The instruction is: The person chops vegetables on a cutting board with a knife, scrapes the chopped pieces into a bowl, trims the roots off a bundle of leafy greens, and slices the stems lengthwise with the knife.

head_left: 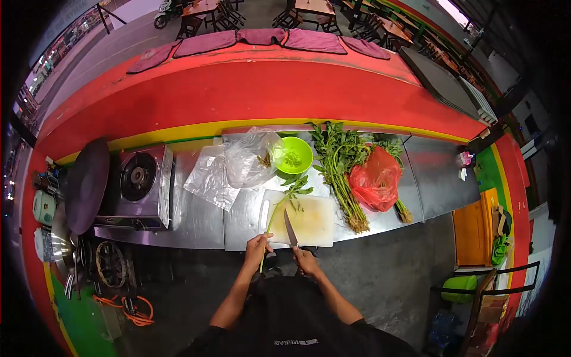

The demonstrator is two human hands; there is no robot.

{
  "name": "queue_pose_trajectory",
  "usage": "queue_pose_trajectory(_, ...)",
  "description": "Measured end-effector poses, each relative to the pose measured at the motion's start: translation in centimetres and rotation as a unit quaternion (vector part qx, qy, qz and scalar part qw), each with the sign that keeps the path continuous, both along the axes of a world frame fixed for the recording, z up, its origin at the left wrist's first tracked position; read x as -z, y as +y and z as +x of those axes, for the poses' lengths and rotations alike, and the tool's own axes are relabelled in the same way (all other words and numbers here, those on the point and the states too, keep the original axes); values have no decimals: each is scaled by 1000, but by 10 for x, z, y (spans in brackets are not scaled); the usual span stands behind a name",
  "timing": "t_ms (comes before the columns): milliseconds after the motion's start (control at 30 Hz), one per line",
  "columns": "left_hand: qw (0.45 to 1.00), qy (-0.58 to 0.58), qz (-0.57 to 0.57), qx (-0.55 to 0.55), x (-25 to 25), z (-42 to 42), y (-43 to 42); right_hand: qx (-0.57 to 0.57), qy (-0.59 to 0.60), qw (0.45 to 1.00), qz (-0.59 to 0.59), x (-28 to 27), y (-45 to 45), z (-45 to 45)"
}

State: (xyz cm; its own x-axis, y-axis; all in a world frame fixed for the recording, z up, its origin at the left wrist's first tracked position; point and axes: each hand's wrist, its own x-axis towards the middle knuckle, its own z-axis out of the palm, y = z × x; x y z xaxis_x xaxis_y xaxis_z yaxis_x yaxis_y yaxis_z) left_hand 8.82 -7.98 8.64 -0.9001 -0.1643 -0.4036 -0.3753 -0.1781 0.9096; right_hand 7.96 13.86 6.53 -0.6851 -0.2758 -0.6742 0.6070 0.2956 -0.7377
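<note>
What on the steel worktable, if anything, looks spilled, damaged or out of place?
Nothing clearly does. A few green scraps lie loose on the cutting board, near the knife in the right hand, but that looks ordinary beside the leafy stem held in the left hand.

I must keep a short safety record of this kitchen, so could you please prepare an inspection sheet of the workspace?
Surface: steel counter, bare metal showing between the things.
Job's things: white cutting board; knife, its blade over the board; leafy stem, reaching across the board; green bowl beyond, with small pale-green pieces.
Clutter: transparent plastic bags left of the bowl; bunches of greens and red plastic bag to the right.
Left hand: holds the stem.
Right hand: holds the knife.
Cables: orange coil, low at left; hose or cable, cannot tell.
Surroundings: stove and dark pan at left; red wall with cloths ahead.
</note>
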Motion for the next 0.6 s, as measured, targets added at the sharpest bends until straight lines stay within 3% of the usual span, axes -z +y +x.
queue_pose_trajectory(133, 999, -35, -12, 27, 29, 0, -6, 26, -18, 999, -33, -4, 5, 0)
queue_pose_trajectory(233, 995, -8, -87, 43, 40, 5, -3, 54, -49, 995, -64, -6, 7, -1)
queue_pose_trajectory(400, 996, -2, -76, 35, 59, 16, -1, 89, -103, 980, -144, -11, 5, -4)
queue_pose_trajectory(600, 982, -30, -180, 42, 71, 28, -10, 97, -122, 973, -167, -11, -1, -6)
